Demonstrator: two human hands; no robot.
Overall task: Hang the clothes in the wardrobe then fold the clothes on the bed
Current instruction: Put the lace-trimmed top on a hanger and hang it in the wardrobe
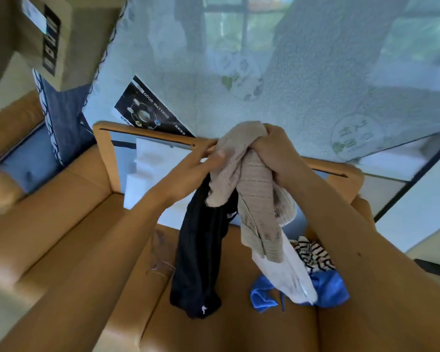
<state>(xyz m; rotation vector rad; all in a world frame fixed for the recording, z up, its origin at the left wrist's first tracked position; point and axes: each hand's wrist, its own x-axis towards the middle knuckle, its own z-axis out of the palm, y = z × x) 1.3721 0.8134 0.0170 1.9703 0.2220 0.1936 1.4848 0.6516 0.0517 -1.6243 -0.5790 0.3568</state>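
My right hand [272, 151] grips a bunch of clothes held up in front of me: a beige knit garment [254, 189], a white garment [287, 275] hanging below it, and a black garment [201, 255] dangling on the left. My left hand [203, 158] pinches the beige knit near the top of the bunch. Below them, on the tan leather seat [226, 326], lie a blue garment [328, 288] and a black-and-white striped garment [313, 252].
A mattress wrapped in plastic [290, 72] stands upright behind the tan sofa. A cardboard box [61, 39] sits high at the left. White foam blocks [150, 168] lie behind the sofa's armrest. A thin wire hanger [160, 268] rests on the seat.
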